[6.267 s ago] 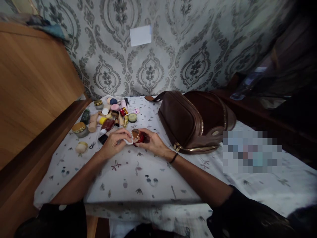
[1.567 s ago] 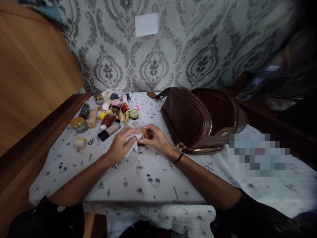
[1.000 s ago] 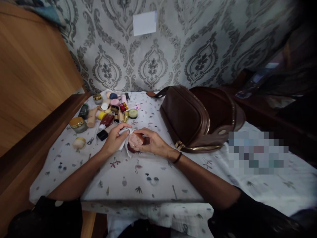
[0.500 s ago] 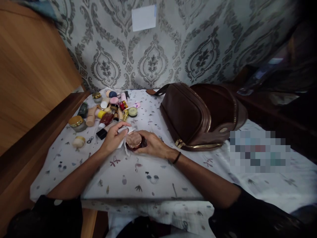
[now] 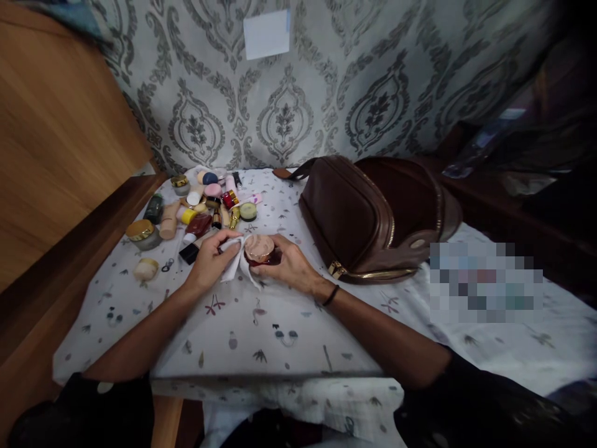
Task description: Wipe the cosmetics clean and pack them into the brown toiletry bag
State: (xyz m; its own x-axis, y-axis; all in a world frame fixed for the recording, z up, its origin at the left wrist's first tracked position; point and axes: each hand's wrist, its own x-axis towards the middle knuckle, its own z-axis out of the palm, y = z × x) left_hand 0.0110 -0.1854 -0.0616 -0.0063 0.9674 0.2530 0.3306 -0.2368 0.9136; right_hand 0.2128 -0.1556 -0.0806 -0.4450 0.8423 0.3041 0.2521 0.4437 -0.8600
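My right hand (image 5: 295,266) is closed round a cosmetic jar (image 5: 260,248) with a pinkish-beige lid and a dark reddish body. Pinched in my left hand (image 5: 209,261) is a white tissue (image 5: 234,261), which hangs at the left side of the jar. Both hands are over the middle of the table, close together. Just behind my left hand lies a black-capped tube (image 5: 190,251), partly covered by that hand. A small cream-coloured jar (image 5: 146,269) stands to the left.
Several bottles, tubes and jars, among them a gold-lidded jar (image 5: 142,234), crowd the back left of the cloth-covered table (image 5: 280,317). An open brown leather bag (image 5: 354,205) lies at the right. Beyond it is a blurred patch. A patterned curtain (image 5: 284,118) hangs behind.
The jar has shifted slightly right and up, and its lid is tilted a little differently. More of the tissue shows between my hands, hanging down beside the jar.
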